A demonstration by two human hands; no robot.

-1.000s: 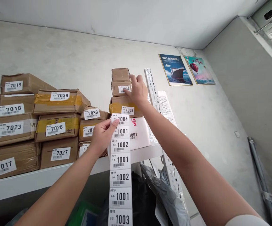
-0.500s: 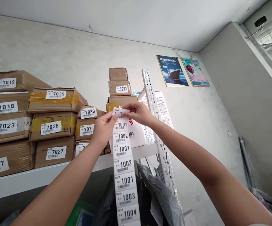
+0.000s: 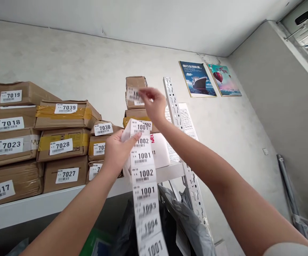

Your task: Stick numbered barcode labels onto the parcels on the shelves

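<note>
The left hand (image 3: 116,151) pinches the top of a long white paper strip of number stickers (image 3: 144,181), which hangs down below that hand. Above it, the right hand (image 3: 154,103) holds one small white sticker (image 3: 132,94) between closed fingertips, right in front of the small brown cardboard box (image 3: 135,83) on top of the stack.

2 posters (image 3: 198,79) hang on the wall; 1 label strip (image 3: 143,170); 2 hands (image 3: 116,151).
</note>
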